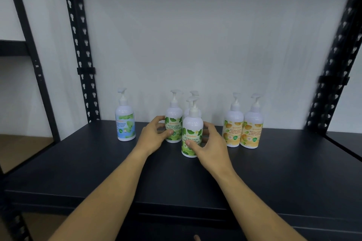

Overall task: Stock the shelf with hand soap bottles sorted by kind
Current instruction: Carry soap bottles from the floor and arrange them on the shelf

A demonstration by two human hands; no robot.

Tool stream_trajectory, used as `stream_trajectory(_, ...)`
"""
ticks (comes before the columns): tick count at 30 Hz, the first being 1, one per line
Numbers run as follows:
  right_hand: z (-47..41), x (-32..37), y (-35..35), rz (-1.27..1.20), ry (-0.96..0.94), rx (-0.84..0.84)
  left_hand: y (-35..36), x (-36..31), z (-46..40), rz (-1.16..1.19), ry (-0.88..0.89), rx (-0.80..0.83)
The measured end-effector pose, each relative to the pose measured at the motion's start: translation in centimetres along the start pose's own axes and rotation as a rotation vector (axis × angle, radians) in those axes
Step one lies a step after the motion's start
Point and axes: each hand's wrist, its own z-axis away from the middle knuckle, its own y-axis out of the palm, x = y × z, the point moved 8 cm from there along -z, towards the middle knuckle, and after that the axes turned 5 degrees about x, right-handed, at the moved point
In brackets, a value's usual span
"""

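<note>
Several white pump bottles of hand soap stand on a black shelf (pixel 274 172). A blue-label bottle (pixel 125 121) is at the left. In the middle are three green-label bottles: one at the back left (pixel 174 121), one mostly hidden behind (pixel 194 101), one in front (pixel 192 133). Two orange-label bottles (pixel 233 125) (pixel 252 129) stand side by side at the right. My left hand (pixel 154 135) wraps the back-left green bottle, thumb on its label. My right hand (pixel 211 143) grips the front green bottle from the right, thumb across its label.
Black perforated uprights (pixel 82 55) (pixel 337 64) frame the shelf at left and right, with a white wall behind. Another rack's shelf (pixel 13 47) shows at the far left. The shelf's front lip (pixel 176 207) runs below my forearms.
</note>
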Motion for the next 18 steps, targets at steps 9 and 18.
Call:
stream_trajectory(9,0.0,-0.4,-0.1,-0.012,0.014,0.007,0.1,-0.2,0.3,-0.027,-0.009,-0.012)
stream_trajectory(18,0.6,-0.1,-0.4,-0.032,0.039,0.003,0.0,-1.2,1.2,-0.057,-0.024,-0.059)
